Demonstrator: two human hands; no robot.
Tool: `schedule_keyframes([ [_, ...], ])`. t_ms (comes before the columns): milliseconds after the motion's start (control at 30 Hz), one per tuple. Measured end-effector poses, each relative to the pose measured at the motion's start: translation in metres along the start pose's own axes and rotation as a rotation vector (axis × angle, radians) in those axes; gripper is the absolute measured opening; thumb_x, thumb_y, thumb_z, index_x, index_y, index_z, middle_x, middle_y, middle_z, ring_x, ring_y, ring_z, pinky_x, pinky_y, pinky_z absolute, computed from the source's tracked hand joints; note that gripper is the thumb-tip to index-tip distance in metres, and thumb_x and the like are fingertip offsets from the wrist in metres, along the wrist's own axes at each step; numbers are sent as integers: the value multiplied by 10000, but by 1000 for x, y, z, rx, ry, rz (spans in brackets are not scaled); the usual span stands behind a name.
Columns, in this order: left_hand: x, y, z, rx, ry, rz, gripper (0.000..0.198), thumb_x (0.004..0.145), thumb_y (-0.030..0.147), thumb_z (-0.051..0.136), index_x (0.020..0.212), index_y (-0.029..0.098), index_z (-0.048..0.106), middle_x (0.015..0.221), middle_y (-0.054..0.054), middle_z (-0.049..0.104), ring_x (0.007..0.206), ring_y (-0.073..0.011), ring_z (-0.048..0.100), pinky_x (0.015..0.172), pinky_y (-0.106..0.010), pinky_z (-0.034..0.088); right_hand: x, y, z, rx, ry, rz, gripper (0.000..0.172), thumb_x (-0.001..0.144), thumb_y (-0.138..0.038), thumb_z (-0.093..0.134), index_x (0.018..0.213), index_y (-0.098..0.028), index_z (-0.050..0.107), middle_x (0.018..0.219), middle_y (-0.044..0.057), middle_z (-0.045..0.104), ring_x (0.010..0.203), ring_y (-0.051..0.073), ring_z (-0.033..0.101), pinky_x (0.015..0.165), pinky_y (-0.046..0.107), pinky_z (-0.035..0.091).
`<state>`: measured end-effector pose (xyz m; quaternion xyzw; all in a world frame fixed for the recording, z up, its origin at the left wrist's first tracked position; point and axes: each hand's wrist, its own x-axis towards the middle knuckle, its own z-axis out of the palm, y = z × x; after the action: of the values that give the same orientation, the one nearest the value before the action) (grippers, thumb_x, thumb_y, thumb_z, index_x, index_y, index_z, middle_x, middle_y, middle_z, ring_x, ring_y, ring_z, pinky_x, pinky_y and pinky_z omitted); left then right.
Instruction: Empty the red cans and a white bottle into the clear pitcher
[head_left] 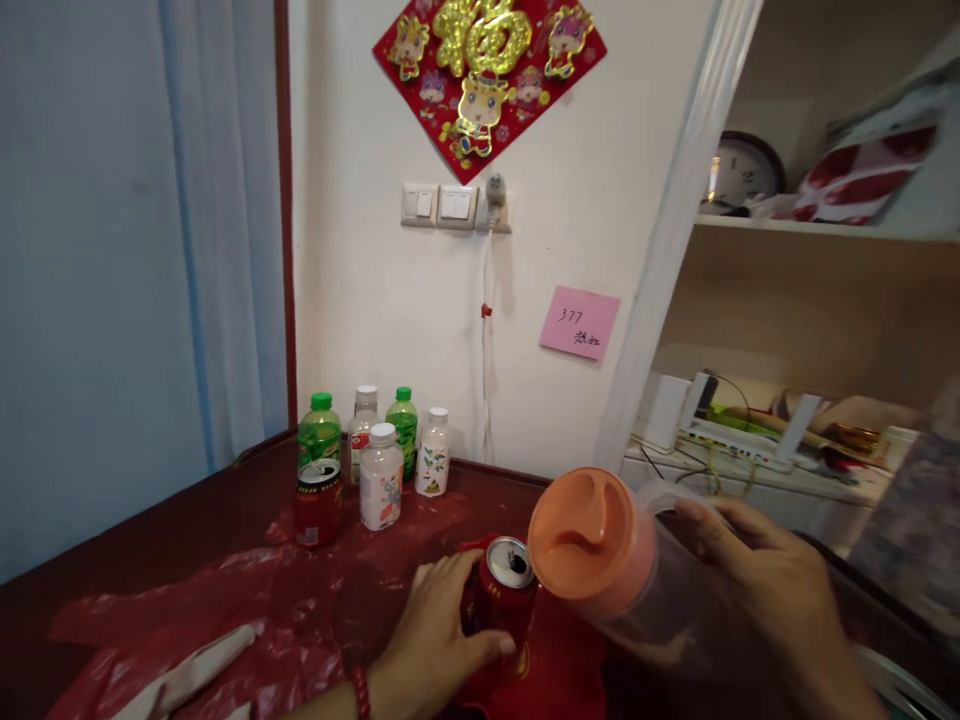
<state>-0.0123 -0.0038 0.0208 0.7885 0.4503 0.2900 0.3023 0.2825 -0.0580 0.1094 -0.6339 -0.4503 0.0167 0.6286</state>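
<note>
A red drink can stands between the thumb and fingers of the left hand, half-curled around it, its opened top silvery metal. Just beside it, a translucent plastic pitcher tips its round orange lid, molded with curved hollows, canward, the right hand wrapped around the handle. Crinkled red film lies at left.

A dark red surface against a wall; a crumpled red plastic bag spreads over its left side, five bottles and a red can behind.
</note>
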Motion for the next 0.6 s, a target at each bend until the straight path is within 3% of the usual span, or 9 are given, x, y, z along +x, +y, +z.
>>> schedule_keyframes([
  [133,2,1,-1,16,-15,-1,720,736,392,810,1398,247,567,1412,-93,619,1257,-359,523,1081,-471,380,5,11,3,127,21,137,530,518,-712,785,597,-191,721,513,17,511,485,171,439,455,269,364],
  [333,5,-1,-1,39,-15,-2,698,741,338,753,1402,227,562,1448,-104,597,1310,-381,498,1129,-527,347,7,38,19,309,156,177,641,561,-765,824,728,-156,716,631,27,584,561,177,477,503,266,382],
  [600,11,-16,4,26,-20,162,833,728,473,782,1477,302,460,1526,-80,542,1343,-390,528,1127,-529,408,0,53,44,522,241,228,705,599,-847,793,680,-189,553,589,-47,460,542,127,393,468,221,324],
])
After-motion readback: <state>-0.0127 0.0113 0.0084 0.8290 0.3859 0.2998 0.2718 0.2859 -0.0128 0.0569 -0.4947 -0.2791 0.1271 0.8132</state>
